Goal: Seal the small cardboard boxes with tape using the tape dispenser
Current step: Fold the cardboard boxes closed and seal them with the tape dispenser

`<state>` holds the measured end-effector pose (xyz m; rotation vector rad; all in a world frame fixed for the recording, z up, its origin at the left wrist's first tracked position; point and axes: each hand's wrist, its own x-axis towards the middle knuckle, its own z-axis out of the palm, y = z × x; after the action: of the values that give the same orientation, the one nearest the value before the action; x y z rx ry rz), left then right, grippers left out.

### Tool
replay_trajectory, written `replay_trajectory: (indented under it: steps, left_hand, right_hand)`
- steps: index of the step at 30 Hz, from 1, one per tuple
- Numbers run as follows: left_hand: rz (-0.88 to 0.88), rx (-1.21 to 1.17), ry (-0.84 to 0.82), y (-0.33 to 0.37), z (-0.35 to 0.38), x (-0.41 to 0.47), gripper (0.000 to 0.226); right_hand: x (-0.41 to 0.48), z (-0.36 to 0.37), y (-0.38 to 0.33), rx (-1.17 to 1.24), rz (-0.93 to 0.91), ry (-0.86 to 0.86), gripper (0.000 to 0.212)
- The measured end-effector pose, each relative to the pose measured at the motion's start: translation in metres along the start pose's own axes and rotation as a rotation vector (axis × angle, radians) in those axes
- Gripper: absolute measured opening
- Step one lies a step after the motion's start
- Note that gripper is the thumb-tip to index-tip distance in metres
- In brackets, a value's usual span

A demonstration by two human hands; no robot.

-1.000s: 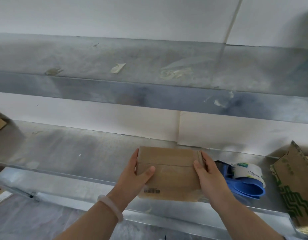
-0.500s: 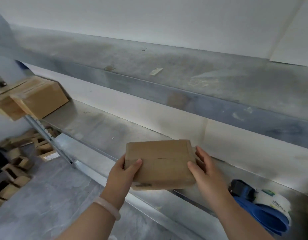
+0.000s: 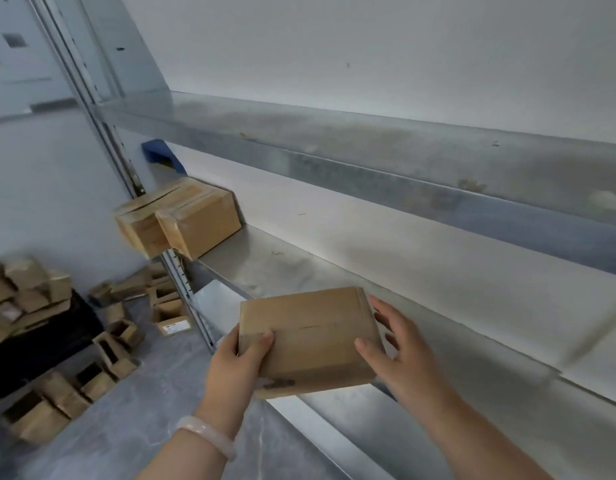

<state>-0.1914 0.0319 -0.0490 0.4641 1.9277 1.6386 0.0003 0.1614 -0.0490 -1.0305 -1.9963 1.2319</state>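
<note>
Nearest, the left hand (image 3: 235,365) is gripping the left end of the small box (image 3: 310,341), thumb pressing on the top and fingers hidden beneath it. The right hand (image 3: 400,358) is only lying against the right end, fingers spread and nearly straight, thumb tip touching the top. The box is hanging in the air just over the near edge of the shelf (image 3: 299,268), slightly tilted and resting on nothing. Most of its weight is probably sitting in the one-sided left grip, so if the right hand is drawing off, the box is likely to pivot down and drop to the floor (image 3: 154,403). There it would be mixing with the loose boxes (image 3: 109,341) lying to the left. A dark slit is showing along the top seam, and whether tape is covering it cannot be told, so a hard squeeze may be springing the flaps. Farther left, two boxes (image 3: 182,223) are sitting at the far end of the shelf and overhanging its edge. Sliding this one in against them carelessly risks tipping them off. The tape dispenser is not in view.
</note>
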Motion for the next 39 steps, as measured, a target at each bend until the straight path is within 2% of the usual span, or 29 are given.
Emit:
replay_trajectory:
  steps: [4,9,17,21,26,29,31,34,36,37,39]
  left_hand:
    - [0.032,0.018,0.007,0.009,-0.051,0.059,0.015]
    - [0.029,0.054,0.006,0.014,-0.084,0.132,0.031]
    - [-0.090,-0.006,0.028,0.019,-0.086,0.252,0.036]
    - [-0.156,-0.047,0.101,0.020,-0.083,0.300,0.052]
    - [-0.213,-0.105,0.150,0.026,-0.084,0.342,0.051]
    - [-0.310,-0.145,0.105,0.023,-0.085,0.356,0.046]
    - [-0.308,-0.149,0.062,0.019,-0.086,0.361,0.058]
    - [-0.245,-0.085,-0.024,0.015,-0.093,0.364,0.084]
    - [-0.122,0.140,-0.044,0.015,-0.102,0.365,0.098]
    - [-0.015,0.294,-0.045,0.016,-0.109,0.363,0.102]
    - [0.376,0.565,-0.110,0.020,-0.127,0.365,0.094]
  right_hand:
    - [0.039,0.062,-0.023,-0.004,-0.031,0.006,0.058]
    - [0.081,0.110,-0.037,-0.031,-0.024,-0.011,0.057]
    - [0.177,0.154,-0.045,-0.140,-0.055,0.026,0.063]
    - [0.230,0.174,-0.049,-0.188,-0.096,-0.025,0.063]
    - [0.275,0.199,-0.052,-0.253,-0.106,-0.078,0.067]
    - [0.287,0.211,-0.052,-0.285,-0.095,-0.120,0.066]
    - [0.290,0.218,-0.050,-0.321,-0.083,-0.138,0.067]
    - [0.292,0.225,-0.048,-0.354,-0.049,-0.114,0.068]
    - [0.293,0.231,-0.049,-0.371,-0.032,-0.084,0.069]
    - [0.291,0.234,-0.049,-0.380,-0.015,-0.068,0.069]
    - [0.287,0.239,-0.052,-0.385,0.035,-0.031,0.070]
